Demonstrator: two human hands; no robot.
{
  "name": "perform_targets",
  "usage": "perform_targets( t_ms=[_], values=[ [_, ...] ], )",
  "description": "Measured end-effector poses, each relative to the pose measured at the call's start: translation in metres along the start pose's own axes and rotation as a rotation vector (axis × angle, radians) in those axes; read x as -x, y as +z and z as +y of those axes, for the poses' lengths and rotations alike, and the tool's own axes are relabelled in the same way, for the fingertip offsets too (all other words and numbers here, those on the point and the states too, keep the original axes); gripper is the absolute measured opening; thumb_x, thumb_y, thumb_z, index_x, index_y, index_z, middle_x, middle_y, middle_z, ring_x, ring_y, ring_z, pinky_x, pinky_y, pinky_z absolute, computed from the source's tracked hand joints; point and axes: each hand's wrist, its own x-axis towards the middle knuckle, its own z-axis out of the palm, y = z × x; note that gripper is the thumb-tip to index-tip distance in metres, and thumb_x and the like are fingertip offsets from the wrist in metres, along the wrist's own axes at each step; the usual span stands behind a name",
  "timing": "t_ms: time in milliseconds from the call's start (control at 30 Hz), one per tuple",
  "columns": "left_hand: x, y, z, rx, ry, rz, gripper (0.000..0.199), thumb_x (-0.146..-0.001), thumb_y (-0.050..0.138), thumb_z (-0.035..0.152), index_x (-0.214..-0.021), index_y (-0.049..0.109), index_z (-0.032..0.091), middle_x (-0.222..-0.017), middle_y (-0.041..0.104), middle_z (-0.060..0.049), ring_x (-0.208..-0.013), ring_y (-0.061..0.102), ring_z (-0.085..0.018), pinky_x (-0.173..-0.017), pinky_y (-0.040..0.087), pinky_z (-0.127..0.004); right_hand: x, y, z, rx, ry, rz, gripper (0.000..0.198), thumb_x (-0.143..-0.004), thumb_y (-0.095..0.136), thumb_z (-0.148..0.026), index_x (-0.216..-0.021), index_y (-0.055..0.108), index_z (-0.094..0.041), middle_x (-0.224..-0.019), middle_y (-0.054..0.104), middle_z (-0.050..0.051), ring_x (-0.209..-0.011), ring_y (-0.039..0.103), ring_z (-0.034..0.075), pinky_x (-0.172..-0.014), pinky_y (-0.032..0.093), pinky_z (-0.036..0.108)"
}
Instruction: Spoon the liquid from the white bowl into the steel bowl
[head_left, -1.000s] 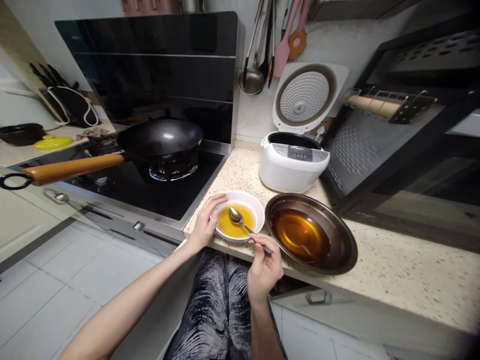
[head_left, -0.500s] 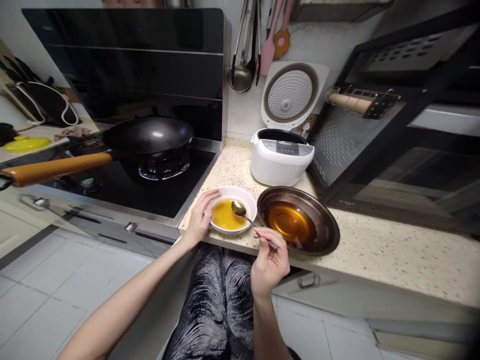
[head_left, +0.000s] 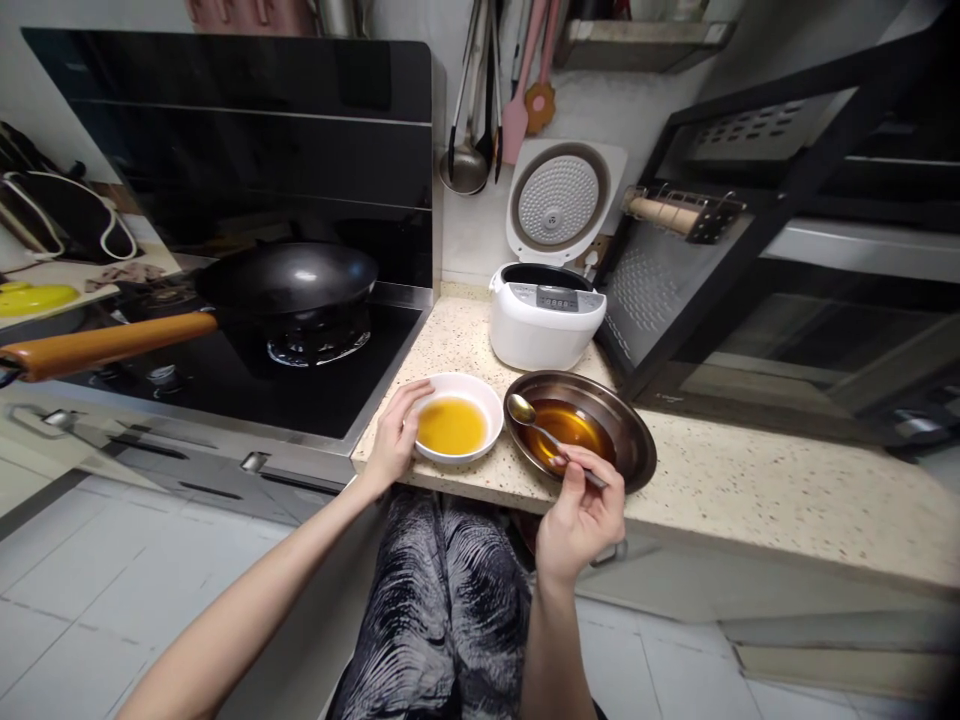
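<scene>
My left hand [head_left: 394, 437] grips the left side of a white bowl [head_left: 491, 400] on the counter, its fingers over the rim. Shallow yellow oil [head_left: 452, 427] lies in the bowl. Pinched in my right hand [head_left: 583, 518] is a metal spoon [head_left: 523, 410], tilted with its head up and to the left. The spoon is above a dark metal basin [head_left: 636, 440] just right of the bowl. Amber liquid that looks like oil [head_left: 574, 425] partly fills the basin. Whether the spoon head holds any liquid I cannot tell.
A white rice cooker [head_left: 547, 325] with its lid up stands behind the basin. To the left, a black wok [head_left: 289, 280] sits on the stove, its wooden handle [head_left: 112, 345] pointing left. A dark oven [head_left: 825, 330] is at right. Utensils [head_left: 469, 165] hang on the wall.
My right hand has carried the spoon rightward from over the white bowl to over the metal basin. My left hand stays on the bowl. The view has shifted slightly.
</scene>
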Motion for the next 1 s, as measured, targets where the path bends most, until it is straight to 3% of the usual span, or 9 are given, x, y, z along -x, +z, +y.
perform_targets(
  t_ms=[200,467,700,800,1000],
  values=[
    [0.0,-0.001,-0.001,-0.01,0.007,-0.002,0.05,-0.106,0.035,0.05,-0.127,0.068,0.019,-0.138,0.065,-0.014,-0.133,0.059,-0.031,-0.116,0.043,-0.052,-0.002,-0.012,0.009,0.097,-0.073,-0.085,0.01,-0.098,0.058,-0.018,-0.1,0.067,-0.021,-0.095,0.072,0.006,-0.091,0.071,0.019,-0.078,0.062,0.036],
    [0.0,-0.001,-0.003,-0.018,0.015,0.003,0.05,-0.105,0.035,0.05,-0.126,0.068,0.018,-0.138,0.065,-0.014,-0.133,0.059,-0.03,-0.117,0.043,-0.052,-0.012,-0.026,0.016,0.209,-0.389,-0.41,0.033,-0.095,0.053,-0.002,-0.114,0.069,-0.024,-0.099,0.074,0.006,-0.095,0.07,0.021,-0.082,0.06,0.039],
    [-0.001,-0.002,0.0,-0.025,0.009,-0.003,0.049,-0.105,0.036,0.048,-0.126,0.068,0.019,-0.138,0.065,-0.014,-0.132,0.059,-0.031,-0.116,0.043,-0.053,-0.013,-0.034,0.014,0.223,-0.461,-0.588,0.05,-0.094,0.042,0.003,-0.128,0.067,-0.023,-0.108,0.075,0.01,-0.103,0.068,0.023,-0.086,0.06,0.043],
    [-0.001,-0.001,-0.001,-0.02,0.006,0.003,0.048,-0.105,0.036,0.048,-0.126,0.068,0.019,-0.138,0.065,-0.014,-0.132,0.059,-0.031,-0.116,0.043,-0.054,-0.011,-0.032,0.013,0.22,-0.438,-0.554,0.046,-0.094,0.046,0.002,-0.124,0.069,-0.023,-0.106,0.075,0.009,-0.101,0.069,0.022,-0.086,0.059,0.041],
    [-0.001,-0.001,-0.002,0.001,0.018,0.0,0.053,-0.105,0.035,0.052,-0.13,0.066,0.018,-0.139,0.064,-0.016,-0.133,0.058,-0.032,-0.116,0.043,-0.054,0.001,-0.019,0.01,0.141,-0.287,-0.179,0.026,-0.094,0.058,-0.004,-0.107,0.07,-0.023,-0.095,0.073,0.005,-0.091,0.07,0.019,-0.082,0.059,0.037]
  ],
)
